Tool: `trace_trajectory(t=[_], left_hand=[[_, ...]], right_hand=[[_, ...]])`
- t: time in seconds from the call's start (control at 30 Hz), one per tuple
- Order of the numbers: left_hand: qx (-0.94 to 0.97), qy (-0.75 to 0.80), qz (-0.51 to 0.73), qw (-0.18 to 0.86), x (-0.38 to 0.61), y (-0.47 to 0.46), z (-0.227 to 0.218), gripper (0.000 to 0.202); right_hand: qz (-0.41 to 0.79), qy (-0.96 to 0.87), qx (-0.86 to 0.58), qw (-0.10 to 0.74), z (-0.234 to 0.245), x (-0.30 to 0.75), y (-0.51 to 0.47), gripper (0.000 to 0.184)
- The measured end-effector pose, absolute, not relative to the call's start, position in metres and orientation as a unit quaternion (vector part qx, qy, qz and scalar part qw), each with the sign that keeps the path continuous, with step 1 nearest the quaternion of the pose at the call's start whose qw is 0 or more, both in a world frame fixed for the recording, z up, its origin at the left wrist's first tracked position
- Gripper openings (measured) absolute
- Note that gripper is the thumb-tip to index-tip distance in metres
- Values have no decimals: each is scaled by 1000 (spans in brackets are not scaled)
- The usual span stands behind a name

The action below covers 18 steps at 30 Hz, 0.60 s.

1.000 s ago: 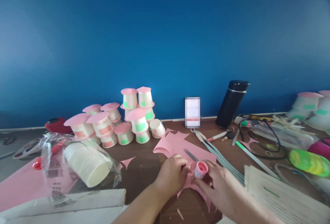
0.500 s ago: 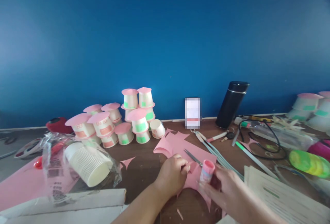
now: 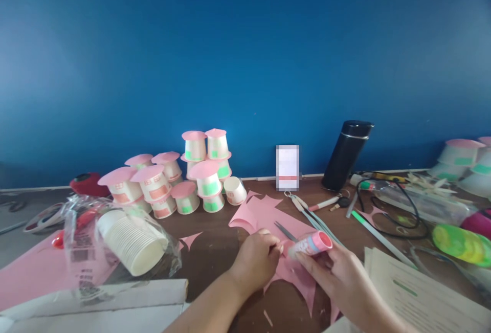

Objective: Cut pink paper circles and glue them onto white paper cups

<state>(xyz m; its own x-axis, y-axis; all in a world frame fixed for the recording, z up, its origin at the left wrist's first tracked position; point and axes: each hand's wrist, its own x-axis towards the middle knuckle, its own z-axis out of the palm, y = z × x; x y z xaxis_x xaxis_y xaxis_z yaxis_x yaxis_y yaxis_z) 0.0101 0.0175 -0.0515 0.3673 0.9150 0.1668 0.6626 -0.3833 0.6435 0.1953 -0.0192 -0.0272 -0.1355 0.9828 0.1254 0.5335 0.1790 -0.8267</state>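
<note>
In my right hand [image 3: 341,276] is a glue stick [image 3: 311,244] with a pink end, tilted so that its other end points at my left hand. My left hand [image 3: 258,260] is closed in a pinch on a small piece of pink paper [image 3: 284,249], which my fingers mostly hide. Beneath both hands lies cut pink paper [image 3: 293,276] with jagged edges. The grey blades of scissors [image 3: 283,230] rest on that paper just beyond the glue stick; their handles are hidden.
Paper cups with pink paper roofs [image 3: 205,179] stand stacked at the back left. Plain cups in a plastic bag [image 3: 132,243] lie at left. A black flask [image 3: 347,156] stands by the wall. At right are a lanyard [image 3: 318,220], a cable [image 3: 416,215] and printed sheets [image 3: 425,292].
My right hand has turned the glue stick from nearly upright to a slant, its pink end swinging right and its other end coming near my left fingers. My left hand has barely moved.
</note>
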Motion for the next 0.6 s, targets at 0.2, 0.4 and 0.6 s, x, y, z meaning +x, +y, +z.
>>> trace_trajectory(t=[0.2,0.4,0.6], left_hand=[[799,480,262,249,9,19,-51,30],[803,468,270,251,8,17,-52,29],[802,469,275,250,9,17,-52,31]], right_hand=[[293,-702,-557,334,-28,191,-18,19],[260,-715,-566,317,-33,187,-17,22],[271,-718,-554,321,-34,187,-16,19]])
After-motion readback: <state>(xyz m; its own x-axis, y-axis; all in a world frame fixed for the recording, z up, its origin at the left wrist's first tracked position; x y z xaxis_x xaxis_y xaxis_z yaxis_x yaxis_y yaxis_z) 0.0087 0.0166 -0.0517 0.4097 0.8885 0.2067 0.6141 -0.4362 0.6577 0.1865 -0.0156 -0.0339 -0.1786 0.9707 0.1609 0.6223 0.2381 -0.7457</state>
